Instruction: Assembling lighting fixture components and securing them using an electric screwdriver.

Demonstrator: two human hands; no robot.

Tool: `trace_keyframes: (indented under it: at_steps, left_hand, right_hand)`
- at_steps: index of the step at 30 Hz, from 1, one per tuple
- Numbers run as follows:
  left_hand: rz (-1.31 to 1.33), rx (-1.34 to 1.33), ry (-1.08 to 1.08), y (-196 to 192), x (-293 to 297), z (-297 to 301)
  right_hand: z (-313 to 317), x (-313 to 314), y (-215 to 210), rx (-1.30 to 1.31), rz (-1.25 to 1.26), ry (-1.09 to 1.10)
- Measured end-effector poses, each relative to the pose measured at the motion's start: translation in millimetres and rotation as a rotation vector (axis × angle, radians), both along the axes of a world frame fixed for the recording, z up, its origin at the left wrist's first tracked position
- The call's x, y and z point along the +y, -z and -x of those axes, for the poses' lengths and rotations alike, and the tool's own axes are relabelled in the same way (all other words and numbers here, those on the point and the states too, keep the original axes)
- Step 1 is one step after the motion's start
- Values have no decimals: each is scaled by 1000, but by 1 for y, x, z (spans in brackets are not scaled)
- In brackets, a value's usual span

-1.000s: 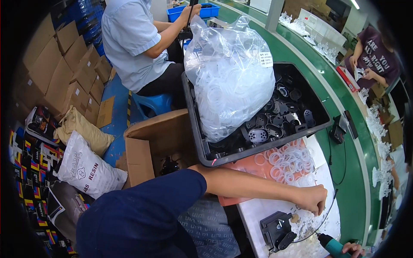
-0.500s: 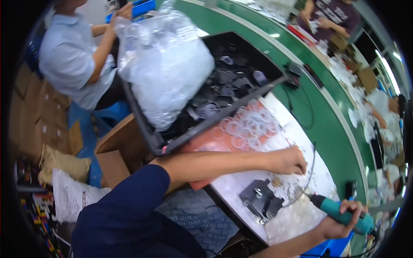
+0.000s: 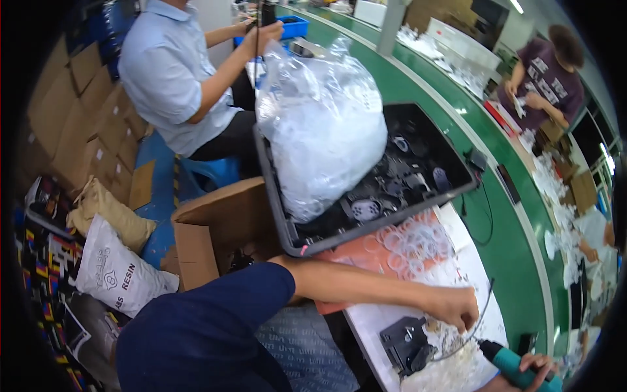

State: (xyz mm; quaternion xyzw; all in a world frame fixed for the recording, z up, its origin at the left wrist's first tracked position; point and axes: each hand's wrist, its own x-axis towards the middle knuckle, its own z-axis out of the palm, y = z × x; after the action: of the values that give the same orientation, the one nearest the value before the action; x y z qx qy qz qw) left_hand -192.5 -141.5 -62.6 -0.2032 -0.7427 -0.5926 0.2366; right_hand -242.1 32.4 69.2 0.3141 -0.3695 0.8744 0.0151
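Observation:
My left hand (image 3: 457, 308) hangs over a scatter of small screws (image 3: 441, 330) on the white worktop, its fingertips pinched together. Whatever lies between them is too small to make out. At the lower right, my right hand (image 3: 537, 371) grips a teal electric screwdriver (image 3: 513, 361) whose black nose points left. A black plastic housing (image 3: 403, 341) with a shiny metal piece on it lies below my left hand. Beside the hand, a thin grey cable or rod (image 3: 482, 320) curves across the worktop. Clear plastic rings (image 3: 418, 243) are heaped on an orange sheet beyond my left forearm.
A black tray (image 3: 385, 225) holds many dark parts and a large clear bag (image 3: 326, 137) of white pieces. An open carton (image 3: 196, 245) and a white sack (image 3: 121, 271) stand left. A green conveyor (image 3: 516, 228) curves past the right. Co-workers sit beyond.
The whole view has shifted, so everything sits lower and further right. My left hand has come slightly nearer the black housing, still pinched. The screwdriver stays in my right hand.

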Motion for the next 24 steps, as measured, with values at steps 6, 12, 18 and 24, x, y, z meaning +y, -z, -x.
trace_keyframes:
  at_steps: [6, 12, 18, 24]
  left_hand:
    - [-44, -102, 40, -10, 3, -13]
    - [-87, -64, 73, -3, 7, -4]
    - [-63, -8, 77, 1, 9, 0]
    - [-50, -40, 56, -4, 8, -8]
  right_hand:
    - [-3, -1, 9, 18, -59, -27]
    - [-10, -2, 7, -9, -67, 51]
    - [-4, 2, 12, 76, -32, 4]
    - [-7, 1, 11, 65, -35, 48]
